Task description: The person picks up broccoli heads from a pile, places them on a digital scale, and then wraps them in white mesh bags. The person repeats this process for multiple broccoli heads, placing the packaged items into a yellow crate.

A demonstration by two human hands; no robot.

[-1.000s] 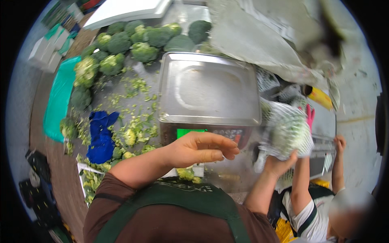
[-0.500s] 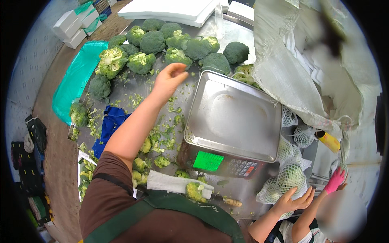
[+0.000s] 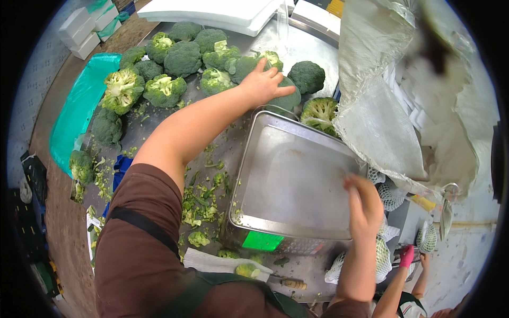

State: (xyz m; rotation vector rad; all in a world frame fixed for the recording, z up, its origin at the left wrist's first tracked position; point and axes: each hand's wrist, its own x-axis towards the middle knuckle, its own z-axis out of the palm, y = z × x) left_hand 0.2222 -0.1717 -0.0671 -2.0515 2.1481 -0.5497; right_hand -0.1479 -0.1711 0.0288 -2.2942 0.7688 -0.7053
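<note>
My left hand [image 3: 265,86] has reached a round green broccoli head [image 3: 288,102], now graspable, hold unclear; right hand [image 3: 366,206] loose, empty over rectangular steel pan [image 3: 291,183].

Broccoli head [image 3: 289,102]: dark green, domed crown uppermost, on the worktop [image 3: 313,271] by the scale's far left corner; partly hidden by spread left fingers [image 3: 269,76], contact uncertain. Scale [image 3: 291,185]: rectangular steel pan, raised rim, faint stain; set slightly aslant, green display lit on near side
</note>
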